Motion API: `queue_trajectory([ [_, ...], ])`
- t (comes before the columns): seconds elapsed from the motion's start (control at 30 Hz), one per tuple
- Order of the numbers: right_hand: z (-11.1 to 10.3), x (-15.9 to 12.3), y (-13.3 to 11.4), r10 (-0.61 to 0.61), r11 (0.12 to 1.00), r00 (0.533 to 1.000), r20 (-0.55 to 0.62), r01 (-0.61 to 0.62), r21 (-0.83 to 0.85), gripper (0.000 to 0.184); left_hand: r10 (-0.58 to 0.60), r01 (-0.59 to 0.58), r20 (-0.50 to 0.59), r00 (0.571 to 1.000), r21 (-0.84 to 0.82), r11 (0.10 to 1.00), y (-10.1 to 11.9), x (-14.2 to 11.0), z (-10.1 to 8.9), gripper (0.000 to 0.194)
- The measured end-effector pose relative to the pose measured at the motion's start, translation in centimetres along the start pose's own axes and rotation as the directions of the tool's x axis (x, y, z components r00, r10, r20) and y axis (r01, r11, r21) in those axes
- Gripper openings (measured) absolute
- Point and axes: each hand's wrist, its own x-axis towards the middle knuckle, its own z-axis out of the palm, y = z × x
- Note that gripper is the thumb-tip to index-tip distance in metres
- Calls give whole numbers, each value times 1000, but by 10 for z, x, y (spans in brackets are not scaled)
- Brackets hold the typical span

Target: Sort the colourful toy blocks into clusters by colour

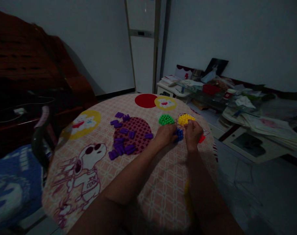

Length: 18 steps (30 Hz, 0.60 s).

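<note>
My left hand (166, 135) is over the table with its fingers curled in at the left side of a cluster of small blue beads (179, 134). Whether it grips any of them is hidden. My right hand (194, 131) is closed in a pinch at the near edge of a heap of yellow beads (185, 119); what sits between its fingertips is too small to name. A heap of green beads (166, 119) lies just beyond my left hand. Beside my right wrist a bit of red (201, 139) shows, partly covered.
Several purple ribbed pieces (120, 148) lie scattered at the left of the patterned tablecloth (160, 189). A chair (40, 137) stands left of the round table. On the right, a low cabinet (248, 140) carries papers, bags and a cup (229, 94).
</note>
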Motion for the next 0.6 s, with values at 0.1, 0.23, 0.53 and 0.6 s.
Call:
queue_trajectory([
  [0.1, 1, -2, -3, 14, 1000, 1000, -5, -14, -4, 39, -125, 111, -198, 972, -79, 991, -26, 1, -35, 11],
  [0.23, 6, -11, -13, -90, 996, 996, -2, 90, -17, 38, -320, 241, -463, 826, -223, 944, -65, -11, -87, 10],
  [0.53, 27, -74, -52, -508, 861, 830, 229, 496, 112, 34, -538, 481, -471, 699, -248, 841, -134, -49, -75, 9],
  [0.6, 23, -89, -53, -536, 839, 766, 354, 529, 125, 34, -586, 535, -464, 664, -254, 806, -151, -59, -67, 11],
])
